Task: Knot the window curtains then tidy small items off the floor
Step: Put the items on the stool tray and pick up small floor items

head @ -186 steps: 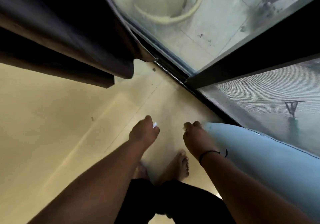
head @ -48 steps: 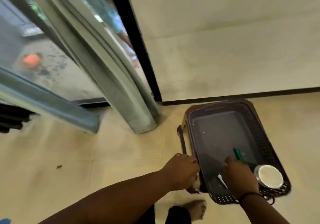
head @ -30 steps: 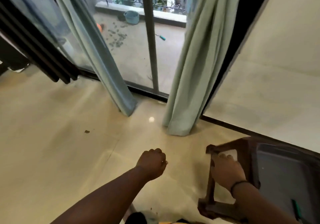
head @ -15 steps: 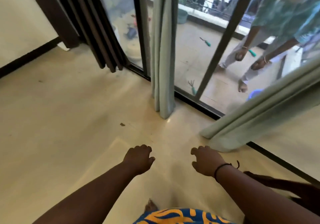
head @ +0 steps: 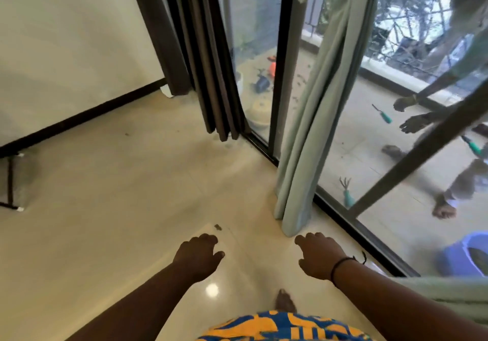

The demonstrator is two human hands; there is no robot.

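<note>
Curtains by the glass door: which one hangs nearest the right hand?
The pale green curtain: its hem ends just beyond the right hand. The dark brown curtain hangs farther off, near the corner.

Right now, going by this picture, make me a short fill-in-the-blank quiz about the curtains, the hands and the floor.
1. The pale green curtain hangs in front of the glass door, and its hem reaches the ____.
2. The black band sits on the wrist of the ____ hand.
3. The left hand holds ____.
4. The small dark speck lies on the floor closest to the ____ hand.

Missing words: floor; right; nothing; left
</note>
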